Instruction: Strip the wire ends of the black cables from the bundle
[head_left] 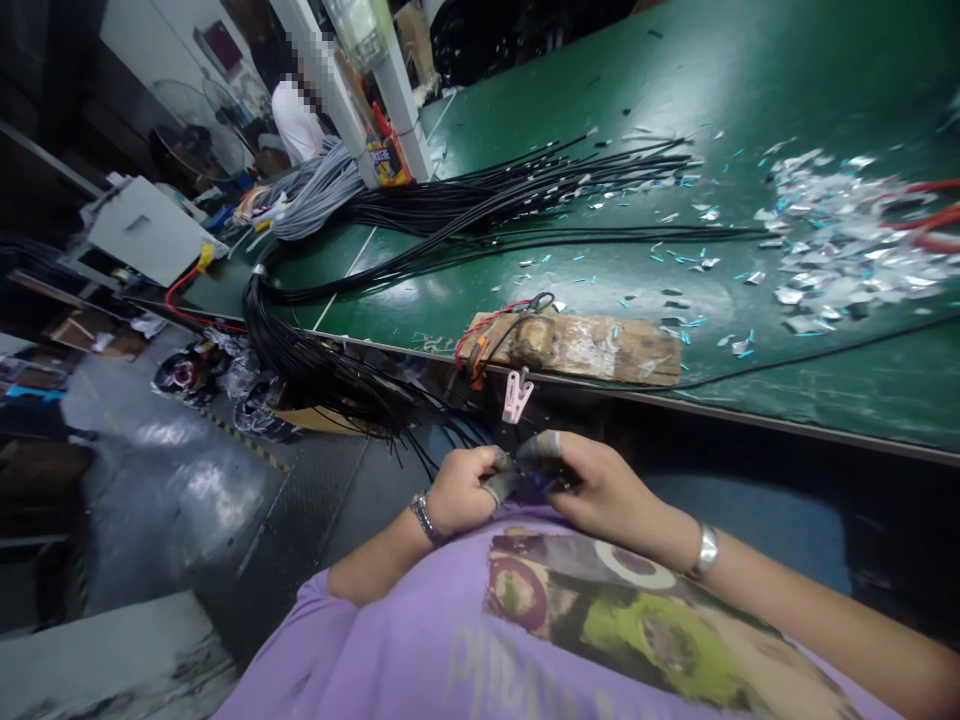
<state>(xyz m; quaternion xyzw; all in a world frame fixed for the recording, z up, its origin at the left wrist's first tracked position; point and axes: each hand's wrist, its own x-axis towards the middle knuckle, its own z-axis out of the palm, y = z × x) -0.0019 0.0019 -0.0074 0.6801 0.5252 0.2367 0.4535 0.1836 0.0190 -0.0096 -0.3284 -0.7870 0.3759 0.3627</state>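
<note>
Purple shirt [390, 650] nearest; left hand [469, 490] and right hand [596, 480] close together before it, on the near side of the wooden board [649, 350].
Fingers of both hands curl inward, some wrapped in grey; what they grip, if anything, is too dark and blurred to tell; a pink clothespin [517, 397] sits at the board's near edge, just beyond the hands; black cables [420, 208] cross the green table [750, 80] behind the board and spill over the table edge to its left; silvery scraps [825, 250] lie scattered to the board's right; grey cables [326, 190] lie beyond it, farther left.
</note>
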